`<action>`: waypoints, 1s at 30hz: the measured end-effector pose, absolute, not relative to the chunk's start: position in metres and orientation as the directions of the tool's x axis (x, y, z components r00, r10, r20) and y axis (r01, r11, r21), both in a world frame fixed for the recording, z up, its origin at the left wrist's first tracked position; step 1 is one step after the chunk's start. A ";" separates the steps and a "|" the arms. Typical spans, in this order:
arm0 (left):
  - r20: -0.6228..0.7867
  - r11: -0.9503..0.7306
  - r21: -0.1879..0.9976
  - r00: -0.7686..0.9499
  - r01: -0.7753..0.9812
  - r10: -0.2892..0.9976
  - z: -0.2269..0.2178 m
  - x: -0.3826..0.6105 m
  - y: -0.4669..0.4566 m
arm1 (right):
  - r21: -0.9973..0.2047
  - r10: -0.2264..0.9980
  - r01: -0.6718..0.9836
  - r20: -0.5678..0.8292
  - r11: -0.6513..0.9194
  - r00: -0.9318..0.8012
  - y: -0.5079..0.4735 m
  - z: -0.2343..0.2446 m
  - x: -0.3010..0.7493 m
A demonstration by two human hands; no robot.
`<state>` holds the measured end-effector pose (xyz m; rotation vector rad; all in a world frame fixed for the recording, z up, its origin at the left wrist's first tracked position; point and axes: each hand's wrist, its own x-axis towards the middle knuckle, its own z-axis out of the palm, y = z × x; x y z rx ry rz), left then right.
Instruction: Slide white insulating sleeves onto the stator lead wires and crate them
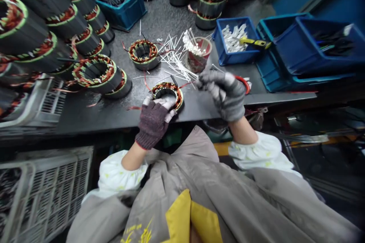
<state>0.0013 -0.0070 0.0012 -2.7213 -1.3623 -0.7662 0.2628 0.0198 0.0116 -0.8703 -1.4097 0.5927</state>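
Note:
My left hand (155,115), in a dark purple knitted glove with bare-looking pale fingertips, grips the near left rim of a wound stator (179,97). Some of its fingers reach into the stator's bore. To the right, my right hand (224,93) wears a grey glove and is closed above the table. A curved red handle (243,83), like that of scissors, sticks out from it; the rest of the tool is mostly hidden. The right fingertips are pinched near a reddish lead from the stator; whether they hold it I cannot tell.
Behind lie a second stator (144,54), loose white sleeves (175,55) and a cup (199,57) of white-tipped ties. A blue bin (230,60) of white pieces carries a yellow cutter (255,42). Stacked stators (97,72) crowd the left; blue crates (319,53) stand right.

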 end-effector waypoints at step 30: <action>0.586 -0.534 0.386 0.247 0.752 0.772 -0.002 0.031 -0.013 | -0.993 0.999 -0.115 -0.006 -0.012 -0.050 -0.019 -0.015 0.205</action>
